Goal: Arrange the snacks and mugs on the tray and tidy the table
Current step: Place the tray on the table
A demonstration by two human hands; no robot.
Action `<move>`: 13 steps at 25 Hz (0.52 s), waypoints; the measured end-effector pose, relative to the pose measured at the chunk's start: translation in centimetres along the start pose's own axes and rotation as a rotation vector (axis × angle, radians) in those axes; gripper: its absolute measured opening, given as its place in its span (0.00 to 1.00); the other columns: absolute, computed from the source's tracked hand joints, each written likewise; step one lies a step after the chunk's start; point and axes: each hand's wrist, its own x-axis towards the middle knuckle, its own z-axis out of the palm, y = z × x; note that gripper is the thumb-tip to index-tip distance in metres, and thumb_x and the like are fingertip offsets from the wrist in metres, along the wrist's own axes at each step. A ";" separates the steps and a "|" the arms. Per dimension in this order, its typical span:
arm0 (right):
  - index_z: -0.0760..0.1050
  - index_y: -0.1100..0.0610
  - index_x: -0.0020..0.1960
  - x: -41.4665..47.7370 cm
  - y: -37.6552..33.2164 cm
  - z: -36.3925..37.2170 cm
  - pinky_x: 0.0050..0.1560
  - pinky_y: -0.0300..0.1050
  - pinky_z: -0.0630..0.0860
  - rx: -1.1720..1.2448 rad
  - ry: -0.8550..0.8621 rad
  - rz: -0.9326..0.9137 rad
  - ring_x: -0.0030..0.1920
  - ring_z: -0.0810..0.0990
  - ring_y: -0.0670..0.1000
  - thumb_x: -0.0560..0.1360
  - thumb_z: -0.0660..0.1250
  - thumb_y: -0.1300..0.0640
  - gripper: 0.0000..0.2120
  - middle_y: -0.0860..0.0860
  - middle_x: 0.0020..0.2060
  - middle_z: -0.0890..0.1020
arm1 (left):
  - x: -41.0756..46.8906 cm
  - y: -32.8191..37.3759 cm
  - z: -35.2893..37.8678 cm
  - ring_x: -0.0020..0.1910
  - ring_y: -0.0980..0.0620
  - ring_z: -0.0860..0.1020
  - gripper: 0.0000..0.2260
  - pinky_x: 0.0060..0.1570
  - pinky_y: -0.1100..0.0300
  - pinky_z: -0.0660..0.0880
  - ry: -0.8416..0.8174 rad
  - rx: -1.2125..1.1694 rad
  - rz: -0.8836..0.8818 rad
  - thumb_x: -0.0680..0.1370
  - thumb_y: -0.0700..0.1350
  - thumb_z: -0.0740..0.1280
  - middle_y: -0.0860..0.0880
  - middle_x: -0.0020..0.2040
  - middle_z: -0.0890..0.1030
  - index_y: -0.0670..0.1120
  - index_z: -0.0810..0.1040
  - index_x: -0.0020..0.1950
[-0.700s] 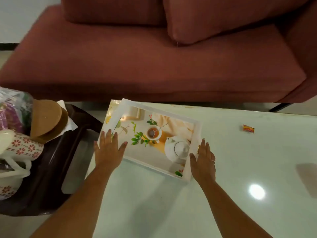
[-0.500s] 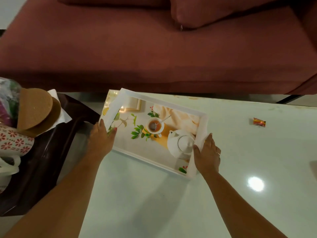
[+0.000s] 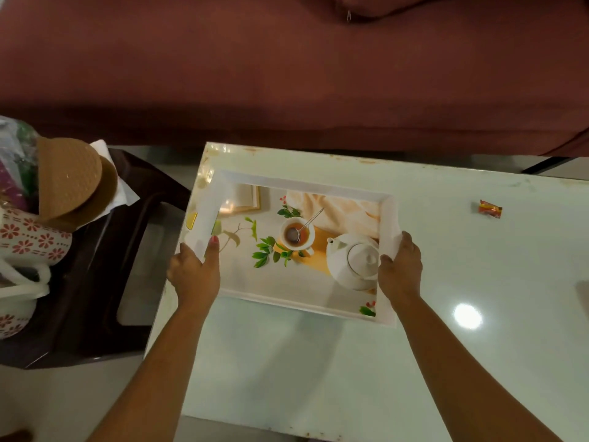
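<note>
A white tray with a printed picture of a teapot, teacup and leaves lies on the pale table. My left hand grips its left rim, thumb over the edge. Its right rim is gripped by my right hand. Nothing real stands on the tray. White mugs with red flower print sit on a dark stool at the left, beside brown round coasters and a snack bag. A small wrapped candy lies on the table to the right.
The dark brown stool stands against the table's left edge, with a white napkin under the coasters. A maroon sofa runs along the far side. A bright lamp glare shows on the table.
Both hands went from lying flat beside the tray to gripping its two side rims. The tray has turned to lie squarer to the table edge, and the view has tilted down.
</note>
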 end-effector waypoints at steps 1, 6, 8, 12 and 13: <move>0.55 0.61 0.74 -0.5 0.5 -0.2 0.70 0.60 0.63 -0.014 -0.006 -0.004 0.68 0.66 0.64 0.76 0.60 0.66 0.29 0.62 0.69 0.65 | -1.2 -0.7 0.0 0.68 0.35 0.65 0.32 0.66 0.38 0.67 0.001 -0.008 -0.022 0.78 0.60 0.56 0.34 0.68 0.66 0.38 0.58 0.74; 0.56 0.61 0.74 -2.9 3.4 0.1 0.69 0.62 0.63 -0.052 0.011 0.010 0.67 0.67 0.64 0.76 0.60 0.67 0.28 0.63 0.68 0.66 | -5.1 -3.5 1.0 0.67 0.35 0.64 0.32 0.64 0.40 0.67 0.022 0.037 -0.011 0.78 0.56 0.59 0.35 0.69 0.65 0.39 0.57 0.74; 0.55 0.61 0.74 -3.3 3.9 0.3 0.69 0.62 0.63 -0.056 0.029 -0.004 0.67 0.66 0.64 0.76 0.60 0.67 0.28 0.63 0.69 0.66 | -5.6 -4.2 1.2 0.67 0.35 0.64 0.32 0.64 0.41 0.68 0.025 0.036 0.015 0.78 0.55 0.60 0.35 0.70 0.65 0.39 0.56 0.75; 0.52 0.62 0.75 -3.3 3.6 0.2 0.71 0.60 0.59 -0.071 0.005 -0.026 0.70 0.63 0.64 0.77 0.60 0.65 0.30 0.62 0.71 0.63 | -5.7 -4.4 1.0 0.68 0.36 0.63 0.31 0.64 0.42 0.68 0.027 0.041 0.056 0.79 0.54 0.59 0.35 0.70 0.64 0.38 0.55 0.75; 0.50 0.62 0.75 -3.5 3.3 0.0 0.72 0.60 0.56 -0.088 -0.006 -0.024 0.71 0.60 0.64 0.77 0.61 0.64 0.31 0.62 0.73 0.61 | -5.8 -4.4 0.6 0.69 0.36 0.63 0.31 0.65 0.43 0.67 0.018 0.053 0.068 0.79 0.54 0.59 0.35 0.71 0.63 0.38 0.55 0.75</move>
